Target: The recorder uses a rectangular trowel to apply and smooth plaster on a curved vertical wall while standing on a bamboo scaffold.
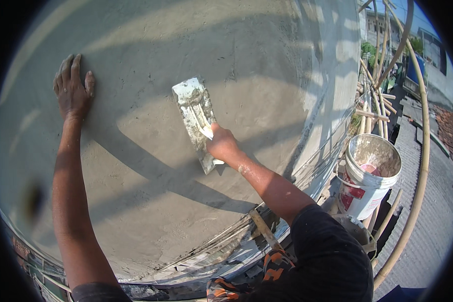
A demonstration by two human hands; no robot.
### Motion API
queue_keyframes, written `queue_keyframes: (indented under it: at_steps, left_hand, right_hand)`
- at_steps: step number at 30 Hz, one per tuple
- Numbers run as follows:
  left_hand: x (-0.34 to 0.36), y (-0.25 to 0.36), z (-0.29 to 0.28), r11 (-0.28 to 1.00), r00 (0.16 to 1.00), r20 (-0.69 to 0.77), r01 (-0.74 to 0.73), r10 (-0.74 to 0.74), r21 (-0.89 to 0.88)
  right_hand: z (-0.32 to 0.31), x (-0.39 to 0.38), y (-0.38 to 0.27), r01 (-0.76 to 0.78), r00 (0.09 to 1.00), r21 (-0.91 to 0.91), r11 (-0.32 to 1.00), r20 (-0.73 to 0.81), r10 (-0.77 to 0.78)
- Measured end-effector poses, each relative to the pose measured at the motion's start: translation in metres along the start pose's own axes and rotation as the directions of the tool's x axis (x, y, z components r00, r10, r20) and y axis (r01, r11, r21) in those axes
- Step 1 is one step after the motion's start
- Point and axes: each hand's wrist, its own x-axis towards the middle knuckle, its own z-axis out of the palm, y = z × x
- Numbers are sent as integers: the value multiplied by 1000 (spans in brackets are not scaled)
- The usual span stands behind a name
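Note:
A wide wall of grey wet plaster (151, 136) fills most of the view. My left hand (74, 88) lies flat against it at the upper left, fingers stretched out and holding nothing. Near the middle, my right hand (223, 144) is wrapped round the handle of a plastering float (190, 108). The float is a long, pale board crusted with mortar, tilted with its top leaning left. Its face is turned to the wall; whether it presses on the plaster all along cannot be made out.
A white bucket (370, 171), smeared inside, stands at the right among bamboo poles (420, 166). A second, darker bucket (355, 226) is partly hidden below it. Grey corrugated roofing (428, 226) lies beyond. A wooden piece (265, 229) juts up near the wall's lower edge.

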Motion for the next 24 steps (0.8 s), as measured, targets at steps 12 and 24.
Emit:
queue_keyframes:
  at_steps: [12, 24]
  left_hand:
    - [1, 8, 8, 999, 999, -40, -15, 13, -48]
    - [1, 2, 13, 999, 997, -69, -29, 27, -29]
  right_hand:
    - [-216, 144, 3, 132, 991, -267, 955, 40, -126]
    - [-8, -35, 103, 225, 974, -63, 972, 4, -225]
